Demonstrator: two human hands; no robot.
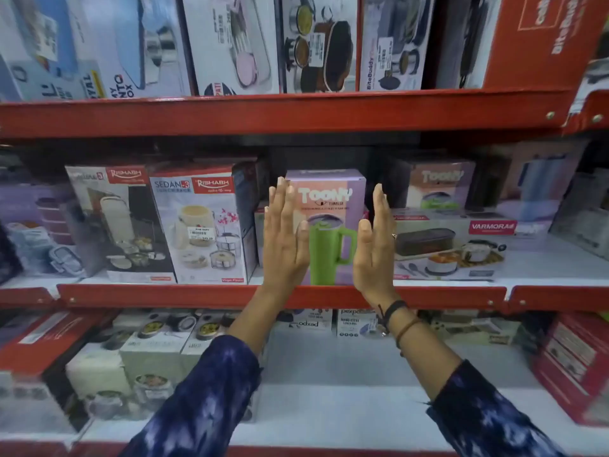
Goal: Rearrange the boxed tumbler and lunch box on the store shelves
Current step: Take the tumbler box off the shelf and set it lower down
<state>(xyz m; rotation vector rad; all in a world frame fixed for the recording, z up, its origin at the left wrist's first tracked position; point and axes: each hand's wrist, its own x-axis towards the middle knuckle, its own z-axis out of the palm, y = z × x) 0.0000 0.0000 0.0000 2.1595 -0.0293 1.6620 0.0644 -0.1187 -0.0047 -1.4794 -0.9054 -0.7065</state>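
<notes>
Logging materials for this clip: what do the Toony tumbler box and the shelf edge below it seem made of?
Toony tumbler box: likely printed cardboard with a slightly glossy finish, judging by its crisp folded edges and printed picture. Shelf edge: apparently red-painted metal, smooth with a sheen and visible rivets.

Tumbler box (329, 199): lilac w/ pink panel, green mug pic; shelf edge (230, 113): red; sleeves (211, 400): navy w/ pale mottled print; wristbands (393, 313): black, brown.
</notes>
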